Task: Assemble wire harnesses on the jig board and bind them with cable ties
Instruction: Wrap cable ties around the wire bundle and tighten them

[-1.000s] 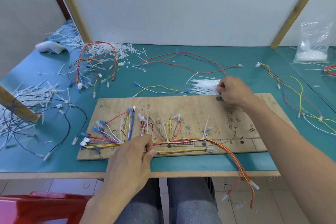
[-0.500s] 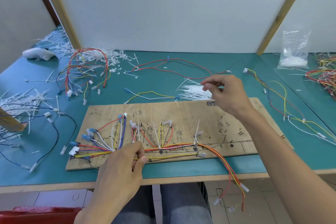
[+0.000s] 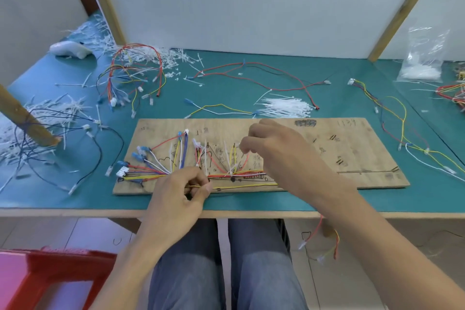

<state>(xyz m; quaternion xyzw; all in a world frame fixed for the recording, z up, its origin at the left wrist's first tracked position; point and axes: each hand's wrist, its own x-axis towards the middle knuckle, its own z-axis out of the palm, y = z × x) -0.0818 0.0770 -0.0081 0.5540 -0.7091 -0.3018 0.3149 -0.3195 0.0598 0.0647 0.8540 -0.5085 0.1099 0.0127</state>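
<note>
Harness work at a green desk (image 3: 75,199), caught a beat after a reach to the loose pile of cable ties (image 3: 284,108) behind the jig board (image 3: 352,148). Right hand (image 3: 274,151), a second ago at that pile, now swung back and down over the middle of the board, fingers curled, thumb and forefinger pinched on an apparent single white cable tie (image 3: 242,147), too blurred to confirm. Left hand (image 3: 181,191) unmoved throughout at the board's near edge, pinching the yellow wire (image 3: 246,186) just beside the trunk of the wire harness (image 3: 161,171), itself fanned across the board's left half, with white ties already standing up from several branch points. Meaning for the job, by all appearances: supply fetched, next binding point somewhere along the trunk between the two hands, looping and cinching not yet begun. One end of the harness trailing off the desk's front edge; clipped tie ends (image 3: 50,113) and loose wire sets (image 3: 130,75) scattered at the far left.
</note>
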